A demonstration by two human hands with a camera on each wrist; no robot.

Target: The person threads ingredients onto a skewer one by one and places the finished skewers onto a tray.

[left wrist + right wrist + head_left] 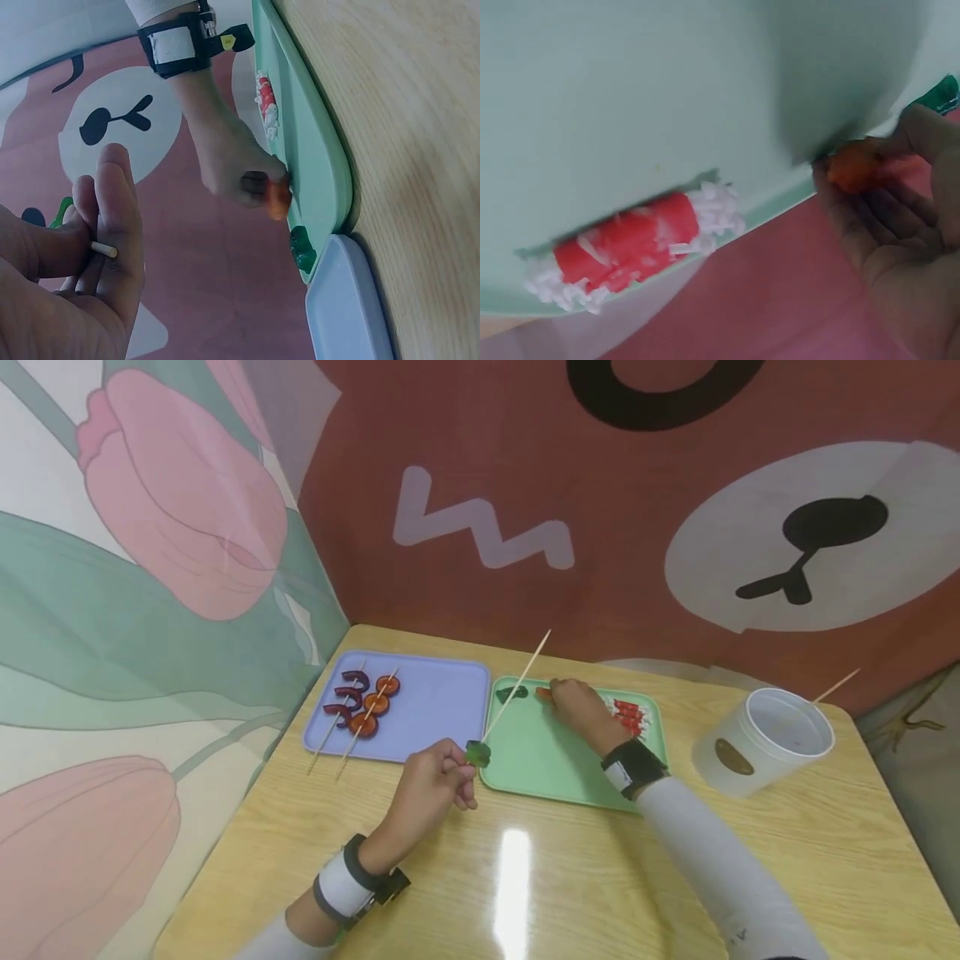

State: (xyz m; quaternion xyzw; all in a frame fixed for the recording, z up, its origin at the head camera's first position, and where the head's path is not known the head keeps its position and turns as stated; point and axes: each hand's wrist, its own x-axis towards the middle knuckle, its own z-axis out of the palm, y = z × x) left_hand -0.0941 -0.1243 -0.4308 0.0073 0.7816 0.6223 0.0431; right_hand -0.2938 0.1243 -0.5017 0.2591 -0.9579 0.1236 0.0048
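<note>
My left hand (435, 778) pinches a thin wooden skewer (534, 656) near its lower end. A green piece (477, 753), like a pepper slice, is threaded on the skewer just above the fingers. In the left wrist view the skewer's blunt end (105, 249) pokes out between thumb and fingers. Over the green tray (540, 777), my right hand (581, 710) pinches a small orange piece (853, 166) between thumb and fingers. Another dark green piece (512, 694) lies at the tray's far left corner. Red rolls with white frilly ends (630, 717) lie on its right side.
A lavender tray (442, 693) to the left bears one skewer of dark purple curved pieces (348, 695) and one of orange-brown round slices (377, 702). At the right stands a white bucket (738, 752), with a skewer (836, 686) showing beyond its rim. Painted walls border the table.
</note>
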